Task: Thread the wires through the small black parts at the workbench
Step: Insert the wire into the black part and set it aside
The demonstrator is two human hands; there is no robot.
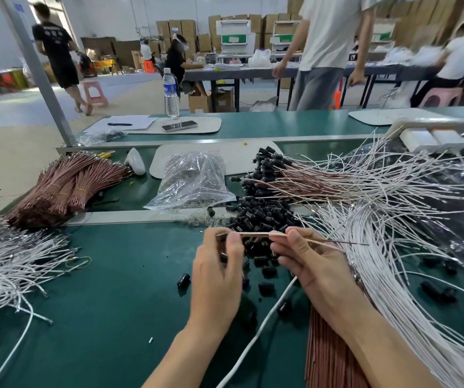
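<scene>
Left hand (pixel 217 273) curled round small black part (pixel 220 237); right hand (pixel 309 261) pinched brown wire (pixel 254 234) just beside. Wire lay level, left to right, tip at part, tail pointing right. Feed likely leftward, right hand pushing. Pile of loose black parts (pixel 264 217) just behind.

Stacked cardboard boxes (pixel 176 29) behind grey tables (pixel 239 73).

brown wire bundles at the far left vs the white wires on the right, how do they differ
The brown wire bundles are reddish-brown and banded into tight, aligned bunches. The white wires are white, loose and fanned out in a tangle. Both lie on the green workbench.
</scene>
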